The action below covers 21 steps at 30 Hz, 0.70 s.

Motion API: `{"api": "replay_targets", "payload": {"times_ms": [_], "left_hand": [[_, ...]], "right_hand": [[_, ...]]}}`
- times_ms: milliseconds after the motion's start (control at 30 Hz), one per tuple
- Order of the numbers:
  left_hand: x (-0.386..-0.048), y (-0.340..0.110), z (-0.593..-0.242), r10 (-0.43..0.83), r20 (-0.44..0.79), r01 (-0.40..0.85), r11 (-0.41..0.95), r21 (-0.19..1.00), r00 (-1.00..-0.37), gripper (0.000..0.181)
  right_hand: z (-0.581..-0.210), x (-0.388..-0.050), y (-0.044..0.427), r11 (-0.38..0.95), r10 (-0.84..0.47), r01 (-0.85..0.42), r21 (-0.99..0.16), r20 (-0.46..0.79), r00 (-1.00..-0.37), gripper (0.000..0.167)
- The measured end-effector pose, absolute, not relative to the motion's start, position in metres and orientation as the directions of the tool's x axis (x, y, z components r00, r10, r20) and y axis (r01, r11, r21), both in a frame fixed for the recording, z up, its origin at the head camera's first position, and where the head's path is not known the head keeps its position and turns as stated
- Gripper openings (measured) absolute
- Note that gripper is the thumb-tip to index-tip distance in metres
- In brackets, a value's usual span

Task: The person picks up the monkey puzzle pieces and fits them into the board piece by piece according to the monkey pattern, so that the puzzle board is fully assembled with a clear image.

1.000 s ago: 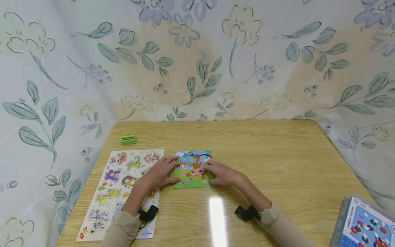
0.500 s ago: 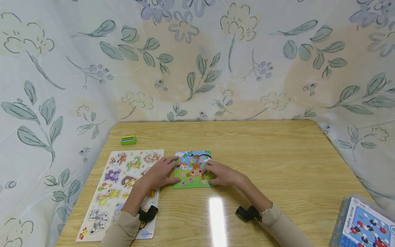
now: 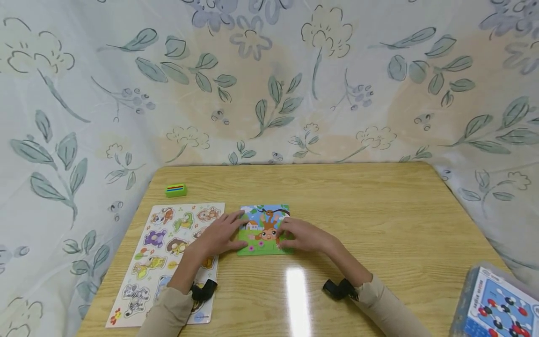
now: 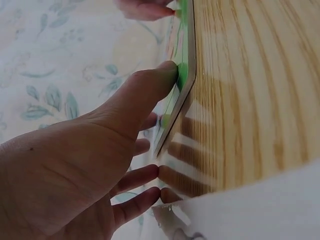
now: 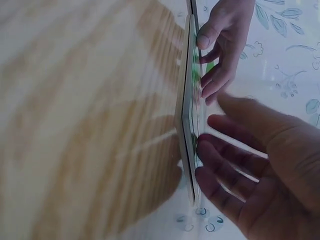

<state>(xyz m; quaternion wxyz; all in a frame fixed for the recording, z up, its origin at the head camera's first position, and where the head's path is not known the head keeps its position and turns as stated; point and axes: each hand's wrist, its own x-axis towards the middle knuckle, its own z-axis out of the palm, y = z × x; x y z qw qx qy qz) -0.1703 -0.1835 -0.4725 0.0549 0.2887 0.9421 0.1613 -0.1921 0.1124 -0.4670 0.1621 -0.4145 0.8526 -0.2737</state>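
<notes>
A small square jigsaw puzzle (image 3: 258,247) with a monkey picture lies flat on the table. My left hand (image 3: 219,235) rests at its left side, fingers spread. In the left wrist view the thumb of the left hand (image 4: 95,140) touches the puzzle's green face near its edge. Over the right side of the puzzle is my right hand (image 3: 307,236), covering part of the picture. The right wrist view shows the right hand (image 5: 275,165) with loosely bent fingertips at the puzzle's surface and its thumb raised off it. Neither hand grips the puzzle.
A white animal peg board (image 3: 143,255) lies at the left, partly under the left forearm. Behind it sits a small green block (image 3: 176,190) with coloured stripes. A plastic box with a molecule picture (image 3: 501,304) stands at the right front corner. Floral cloth (image 3: 269,93) surrounds the table.
My right thumb has shifted slightly left over the monkey picture. The left hand and the puzzle stay in place.
</notes>
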Motion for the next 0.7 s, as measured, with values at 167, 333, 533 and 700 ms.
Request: {"api": "replay_targets", "payload": {"times_ms": [167, 333, 533, 700], "left_hand": [[-0.171, -0.186, -0.472, 0.544, -0.010, 0.509, 0.790, 0.342, -0.839, 0.069], [-0.171, -0.191, -0.470, 0.504, 0.070, 0.494, 0.794, 0.354, -0.861, 0.064], [-0.173, -0.189, -0.465, 0.465, 0.141, 0.485, 0.822, 0.299, -0.874, 0.068], [-0.174, -0.185, -0.462, 0.438, 0.174, 0.469, 0.853, 0.230, -0.882, 0.070]], "right_hand": [[-0.463, -0.193, 0.110, 0.478, -0.799, -0.613, -0.629, -0.020, -0.602, 0.022], [-0.460, -0.191, 0.107, 0.503, -0.767, -0.637, -0.584, 0.039, -0.641, 0.021], [-0.456, -0.189, 0.106, 0.527, -0.689, -0.582, -0.620, 0.089, -0.720, 0.031], [-0.454, -0.191, 0.105, 0.619, -0.586, -0.561, -0.550, 0.153, -0.796, 0.051]]}}
